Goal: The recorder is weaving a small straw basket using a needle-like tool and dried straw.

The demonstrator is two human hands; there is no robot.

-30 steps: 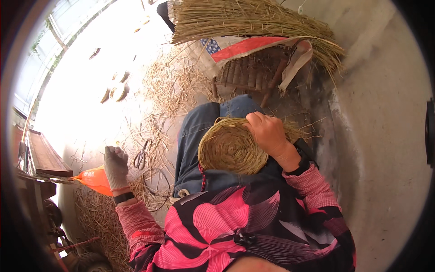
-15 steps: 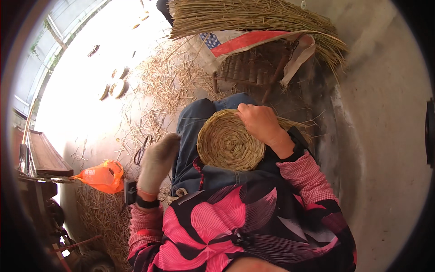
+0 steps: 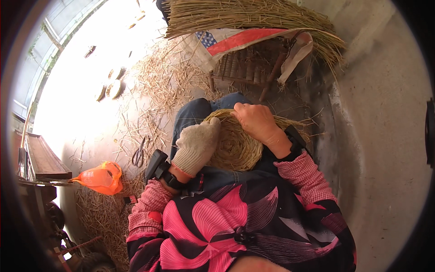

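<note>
A round, shallow straw basket (image 3: 236,147) with a coiled bottom rests on my lap, its inside facing up. My left hand (image 3: 198,141), in a pale knit glove, is closed at the basket's left rim and covers part of the inside. At the far right rim my bare right hand (image 3: 257,121) pinches the edge, thumb and fingers together. Loose straw ends (image 3: 294,122) stick out to the right from beneath my right hand. What lies inside the gloved fingers is mostly hidden.
Beyond my knees a long bundle of straw (image 3: 249,17) lies on a striped sack over a bamboo chair (image 3: 244,68). Scissors (image 3: 138,153) lie on the straw-strewn floor at left, near an orange plastic bag (image 3: 100,177). A wall (image 3: 380,136) rises at right.
My left hand has moved right, from beside my thigh onto the basket's left rim. The scissors it partly covered now show fully. My right hand stays at the rim.
</note>
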